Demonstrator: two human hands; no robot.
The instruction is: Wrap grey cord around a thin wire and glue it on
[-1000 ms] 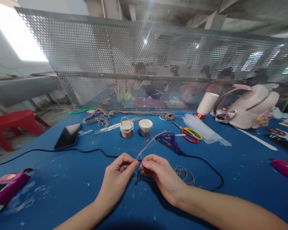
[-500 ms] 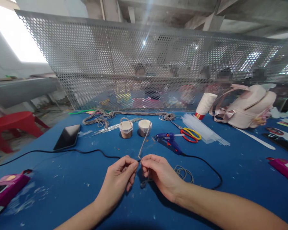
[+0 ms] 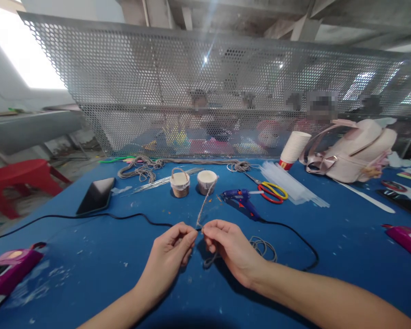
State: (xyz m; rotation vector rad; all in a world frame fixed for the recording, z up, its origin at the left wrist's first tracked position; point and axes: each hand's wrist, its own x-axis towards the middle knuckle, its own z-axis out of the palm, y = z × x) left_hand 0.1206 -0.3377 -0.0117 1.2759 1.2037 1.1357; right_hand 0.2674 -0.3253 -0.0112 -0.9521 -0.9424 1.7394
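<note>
My left hand [image 3: 169, 258] and my right hand [image 3: 231, 249] meet fingertip to fingertip above the blue table [image 3: 99, 256], both pinching a thin piece of grey twine-wrapped wire [image 3: 204, 206]. The wire's free end sticks up and away from me. A loose tail of grey twine [image 3: 210, 260] hangs below my right hand. Beyond the hands stand two small twine-covered cups, one with a handle [image 3: 180, 184] and one without [image 3: 207, 182].
A blue glue gun [image 3: 241, 201] with a black cord [image 3: 130, 215], scissors [image 3: 272, 191], clear glue sticks [image 3: 294, 185], a phone [image 3: 96, 194], twine bundles [image 3: 140, 168], paper cups [image 3: 294, 148], a pink bag [image 3: 352, 153] and pink objects [image 3: 7, 272] lie around. A perforated metal screen [image 3: 157, 91] closes the far edge.
The wire's free end swung from pointing right, toward the glue gun, to pointing nearly straight up and away. Both hands stayed in place, fingers still pinched.
</note>
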